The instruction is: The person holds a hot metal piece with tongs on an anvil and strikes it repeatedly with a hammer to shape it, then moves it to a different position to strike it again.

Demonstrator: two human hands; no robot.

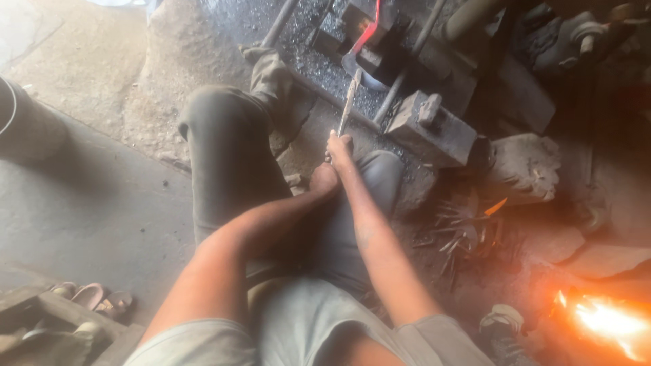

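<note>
I sit on the ground with my knees up, in dark trousers (230, 156). My right hand (339, 146) is closed around the near end of long metal tongs (349, 102) that reach away to a glowing red-hot curved metal piece (366, 30) lying on a dark anvil block (369, 51). My left hand (324, 179) is a closed fist just behind the right hand, near the same handle; whether it grips the tongs is not clear.
A steel block (430, 129) stands right of the tongs, a rough stone (525, 166) beyond it. Thin metal pieces (464, 234) lie scattered on the ground. A fire (603, 322) burns at the lower right. Sandals (91, 298) lie lower left. A dark drum (27, 125) stands at left.
</note>
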